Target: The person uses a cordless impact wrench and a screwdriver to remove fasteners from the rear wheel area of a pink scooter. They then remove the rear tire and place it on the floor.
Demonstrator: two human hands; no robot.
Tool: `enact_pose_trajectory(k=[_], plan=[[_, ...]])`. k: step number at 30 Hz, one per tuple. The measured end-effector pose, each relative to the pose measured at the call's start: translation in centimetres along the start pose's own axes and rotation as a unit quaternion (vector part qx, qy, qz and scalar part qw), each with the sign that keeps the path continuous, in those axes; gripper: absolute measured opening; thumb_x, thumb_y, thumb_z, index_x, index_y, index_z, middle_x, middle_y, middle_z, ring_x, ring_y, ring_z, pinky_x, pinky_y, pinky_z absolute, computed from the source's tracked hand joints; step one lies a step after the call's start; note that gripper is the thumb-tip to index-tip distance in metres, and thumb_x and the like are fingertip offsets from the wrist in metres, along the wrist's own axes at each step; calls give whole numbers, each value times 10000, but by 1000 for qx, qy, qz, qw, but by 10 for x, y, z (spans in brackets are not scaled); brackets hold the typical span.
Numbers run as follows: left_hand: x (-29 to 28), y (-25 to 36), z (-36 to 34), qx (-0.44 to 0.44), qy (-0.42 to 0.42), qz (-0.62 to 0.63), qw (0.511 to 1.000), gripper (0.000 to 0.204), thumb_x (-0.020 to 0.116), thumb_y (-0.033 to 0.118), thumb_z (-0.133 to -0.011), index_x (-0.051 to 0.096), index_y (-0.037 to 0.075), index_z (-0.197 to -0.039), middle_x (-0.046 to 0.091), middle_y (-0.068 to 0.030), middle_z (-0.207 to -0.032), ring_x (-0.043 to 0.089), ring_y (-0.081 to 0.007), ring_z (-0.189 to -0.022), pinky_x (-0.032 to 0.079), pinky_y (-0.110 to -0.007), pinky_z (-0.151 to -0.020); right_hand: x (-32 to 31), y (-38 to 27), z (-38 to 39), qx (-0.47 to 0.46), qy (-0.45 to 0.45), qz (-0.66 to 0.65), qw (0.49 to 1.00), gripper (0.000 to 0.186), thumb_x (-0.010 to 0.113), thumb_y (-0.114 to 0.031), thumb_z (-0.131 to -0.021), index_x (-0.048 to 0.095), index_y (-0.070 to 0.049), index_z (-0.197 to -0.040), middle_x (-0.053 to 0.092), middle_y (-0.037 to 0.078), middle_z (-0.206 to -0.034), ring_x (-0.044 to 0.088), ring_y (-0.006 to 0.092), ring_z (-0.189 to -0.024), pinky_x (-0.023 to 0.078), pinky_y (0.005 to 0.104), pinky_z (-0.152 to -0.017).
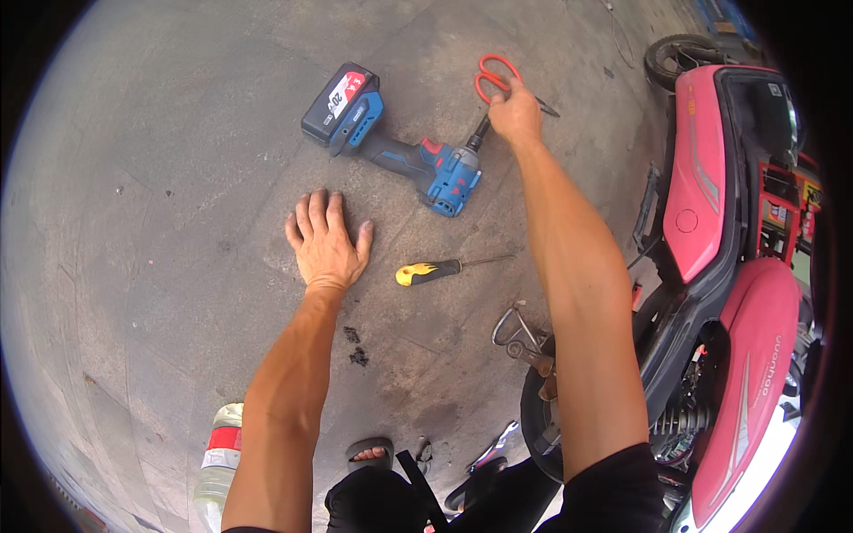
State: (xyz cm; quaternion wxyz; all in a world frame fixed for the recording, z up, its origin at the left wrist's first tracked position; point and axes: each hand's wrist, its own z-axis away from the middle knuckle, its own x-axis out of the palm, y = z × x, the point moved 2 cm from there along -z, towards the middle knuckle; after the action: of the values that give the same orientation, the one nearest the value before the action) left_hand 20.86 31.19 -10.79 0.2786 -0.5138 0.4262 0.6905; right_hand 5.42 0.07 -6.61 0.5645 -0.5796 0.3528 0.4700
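My right hand [515, 114] is closed on a pair of scissors [493, 77] with orange-red handle loops; the dark blades stick out past the far side of the fingers. Just left of that hand, a blue and black cordless impact wrench [451, 180] lies on its side, its long dark socket pointing toward the hand. My left hand [327, 250], palm down with fingers spread, is at the grey floor and holds nothing. Between my forearms lies a yellow and black screwdriver [430, 272], its thin shaft pointing right.
A pink and black scooter [697, 169] stands along the right, with a metal part [524, 342] jutting toward my right forearm. A clear bottle [218, 462] with a red and white label is beside my left forearm. My sandalled foot [370, 451] shows below.
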Motion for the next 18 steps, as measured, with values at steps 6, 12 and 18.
enact_pose_trajectory(k=[6,12,18], plan=[[0,6,-5,16,-3,-8,1000,722,554,538,-849,430,64,-1379,359,-169,-1464,245,-358,-1409,119,-534,-1141,5,-7,-32,-21,-88,139,986,434,583,-214,-884,538,-137,-1309,499,181,-1358,569,394,-1154,463,472,-971],[8,1,-3,28,19,-27,999,737,518,571,-867,416,68,-1395,360,-166,-1468,239,-352,-1414,120,-535,-1143,-43,-40,8,-132,103,-61,984,268,529,-111,-919,452,-14,-1157,580,190,-1184,650,356,-975,527,450,-845],[8,3,1,40,78,-48,995,688,535,548,-879,429,96,-1387,377,-124,-1464,259,-318,-1412,163,-526,-1140,-102,-109,130,-126,166,-597,774,215,521,-15,-925,445,-13,-1126,572,147,-1071,648,194,-859,524,321,-713]])
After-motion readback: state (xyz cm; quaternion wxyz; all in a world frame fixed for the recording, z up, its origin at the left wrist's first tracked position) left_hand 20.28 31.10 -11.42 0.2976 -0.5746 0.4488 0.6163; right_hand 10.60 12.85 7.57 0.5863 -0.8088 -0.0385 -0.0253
